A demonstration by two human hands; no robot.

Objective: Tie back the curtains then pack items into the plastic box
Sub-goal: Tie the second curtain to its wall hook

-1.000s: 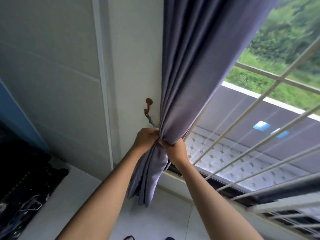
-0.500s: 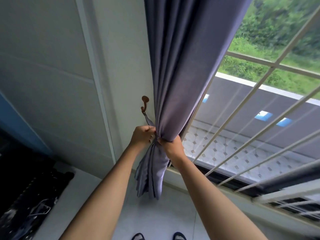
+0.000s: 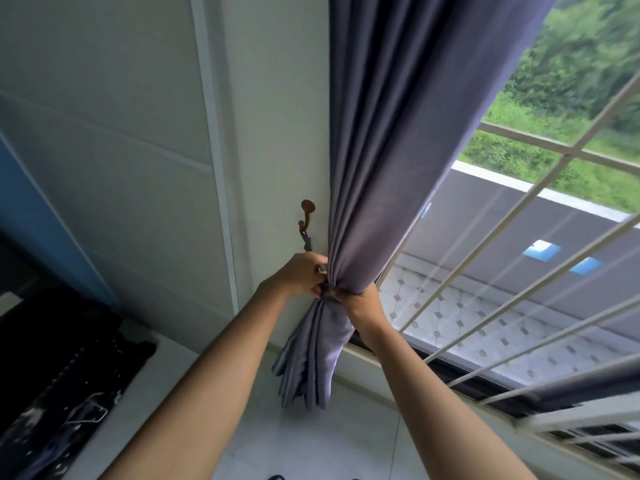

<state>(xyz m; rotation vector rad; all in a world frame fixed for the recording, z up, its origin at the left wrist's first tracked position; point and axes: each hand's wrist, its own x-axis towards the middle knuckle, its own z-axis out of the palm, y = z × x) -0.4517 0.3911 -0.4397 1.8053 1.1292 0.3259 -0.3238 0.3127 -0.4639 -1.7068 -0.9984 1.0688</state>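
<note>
Purple curtain [image 3: 388, 168] is bunched — both hands, left hand [image 3: 300, 274] and right hand [image 3: 360, 303], grip it, tie not hooked — box packing waits.

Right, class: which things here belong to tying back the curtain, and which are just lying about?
Job in hand:
grey-purple fabric curtain
brown metal wall hook
grey tie-back strap
left hand
right hand

Lying about:
black bag
white window bars

Items counted: one grey curtain [image 3: 398, 150], gathered. One brown wall hook [image 3: 306, 216]. One thin tie strap [image 3: 307, 243] hanging from that hook. Two hands: left hand [image 3: 301, 275], right hand [image 3: 360, 303]. One barred window [image 3: 519, 258].
</note>
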